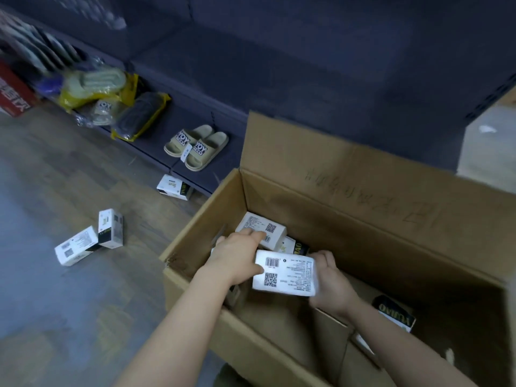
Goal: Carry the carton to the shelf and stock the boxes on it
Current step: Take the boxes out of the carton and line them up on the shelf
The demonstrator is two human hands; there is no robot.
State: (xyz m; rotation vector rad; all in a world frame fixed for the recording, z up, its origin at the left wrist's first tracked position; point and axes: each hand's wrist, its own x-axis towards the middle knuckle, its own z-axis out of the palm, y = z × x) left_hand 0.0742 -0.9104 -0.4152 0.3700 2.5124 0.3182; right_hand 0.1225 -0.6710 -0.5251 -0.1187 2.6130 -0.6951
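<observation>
The open brown carton (363,208) stands on the floor before a dark shelf unit (279,79). Both my hands reach into it. My right hand (331,277) grips the right end of a white box (287,275) with a barcode and QR code. My left hand (237,259) has its thumb on that box's left end and its fingers on another white box (261,229) behind. More boxes lie in the carton, one black-sided (393,312) at the right.
Three white boxes lie on the wooden floor: two (92,237) at the left and one (174,187) by the shelf's base. Beige slippers (195,146) and bagged slippers (111,101) sit on the lowest shelf. A red sign (14,93) stands far left.
</observation>
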